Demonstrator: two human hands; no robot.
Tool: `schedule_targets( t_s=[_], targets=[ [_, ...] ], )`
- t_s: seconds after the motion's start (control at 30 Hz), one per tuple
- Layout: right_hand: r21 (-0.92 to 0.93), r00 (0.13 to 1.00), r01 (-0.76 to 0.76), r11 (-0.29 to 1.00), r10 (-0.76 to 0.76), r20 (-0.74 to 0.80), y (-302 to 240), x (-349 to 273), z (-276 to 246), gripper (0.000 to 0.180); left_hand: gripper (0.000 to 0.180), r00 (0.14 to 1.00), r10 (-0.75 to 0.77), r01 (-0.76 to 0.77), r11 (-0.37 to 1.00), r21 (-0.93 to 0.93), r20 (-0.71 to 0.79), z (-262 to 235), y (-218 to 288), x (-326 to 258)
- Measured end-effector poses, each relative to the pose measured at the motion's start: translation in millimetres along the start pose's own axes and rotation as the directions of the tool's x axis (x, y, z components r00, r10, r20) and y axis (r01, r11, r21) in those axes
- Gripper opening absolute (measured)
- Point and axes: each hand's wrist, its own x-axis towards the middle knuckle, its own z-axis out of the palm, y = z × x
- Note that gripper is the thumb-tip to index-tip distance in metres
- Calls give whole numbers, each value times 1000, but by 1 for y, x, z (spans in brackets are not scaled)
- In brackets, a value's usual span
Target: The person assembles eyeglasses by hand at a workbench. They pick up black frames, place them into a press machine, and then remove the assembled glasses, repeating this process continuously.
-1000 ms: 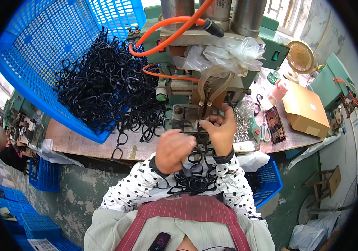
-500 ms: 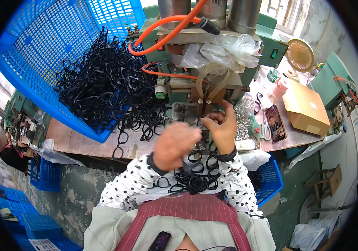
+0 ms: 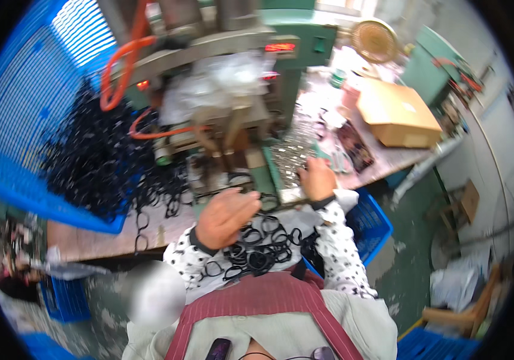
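My left hand (image 3: pixel 228 217) is at the near edge of the press bed, its fingers held together. Black rings of an eyeglass frame (image 3: pixel 268 199) show at its fingertips, but blur hides whether they grip it. To the right, my right hand (image 3: pixel 318 179) reaches to the green tray (image 3: pixel 273 171) of small shiny metal pieces (image 3: pixel 291 153). Its fingers are bunched at the tray's right edge, and whatever is between them is hidden. Below both hands, several black eyeglass frames (image 3: pixel 260 259) lie in a loose heap against my apron.
The green press (image 3: pixel 296 57) with orange hoses (image 3: pixel 119 69) stands ahead. A large blue basket (image 3: pixel 11 186) of tangled black frames (image 3: pixel 92 156) leans at left. Farther right are scissors (image 3: pixel 342 161), a phone (image 3: pixel 355 147) and a cardboard box (image 3: pixel 398 114). Another blue basket (image 3: pixel 374 231) sits below the table.
My right hand has left the press and moved to the tray of metal pieces. My left hand is lower on the bed. The whole view has swung rightward, and lit red displays now show.
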Motion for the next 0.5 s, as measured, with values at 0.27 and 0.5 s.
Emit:
schedule_targets(
  t_s=[0.27, 0.5],
  targets=[
    [520, 971, -116, 846, 207, -121, -2, 11, 8, 11, 44, 996, -80, 84, 978, 193, -31, -5, 11, -9],
    [588, 949, -217, 779, 309, -58, -1, 8, 0, 9, 42, 772, -574, 593, 494, 636, -274, -67, -10, -175]
  ],
)
